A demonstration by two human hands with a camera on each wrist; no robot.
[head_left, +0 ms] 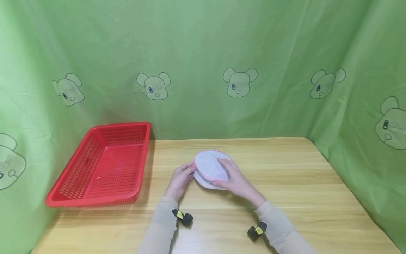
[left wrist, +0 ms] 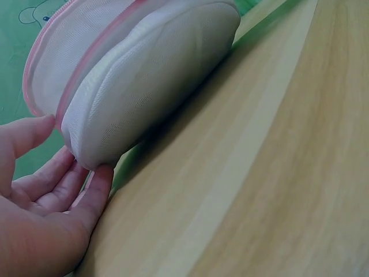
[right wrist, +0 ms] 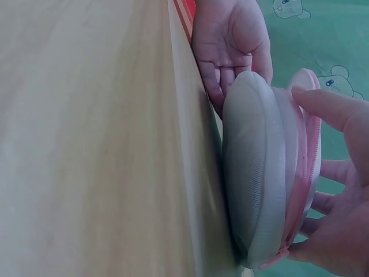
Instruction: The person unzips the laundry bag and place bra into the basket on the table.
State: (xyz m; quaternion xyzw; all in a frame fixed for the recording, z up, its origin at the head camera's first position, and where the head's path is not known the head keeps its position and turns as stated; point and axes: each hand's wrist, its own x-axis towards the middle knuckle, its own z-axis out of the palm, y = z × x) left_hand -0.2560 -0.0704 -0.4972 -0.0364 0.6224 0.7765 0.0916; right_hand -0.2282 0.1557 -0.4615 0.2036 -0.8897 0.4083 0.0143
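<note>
A round white mesh laundry bag (head_left: 207,164) with pink zipper trim (right wrist: 302,184) sits on the wooden table, its lid standing partly apart from the padded base along one side. My left hand (head_left: 180,180) pinches the bag's left edge; in the left wrist view the thumb is at the pink trim and the fingers reach under the base (left wrist: 150,98). From the right, my right hand (head_left: 239,183) grips the lid, thumb on the near rim and fingers spread over the top. A pink zipper pull (right wrist: 277,258) hangs at the base's edge in the right wrist view.
A red perforated plastic basket (head_left: 141,169) stands at the table's left side. Green curtains (head_left: 196,116) printed with bear heads hang behind and at both sides. The wooden tabletop (head_left: 301,197) extends to the right. A small black camera sits on each wrist.
</note>
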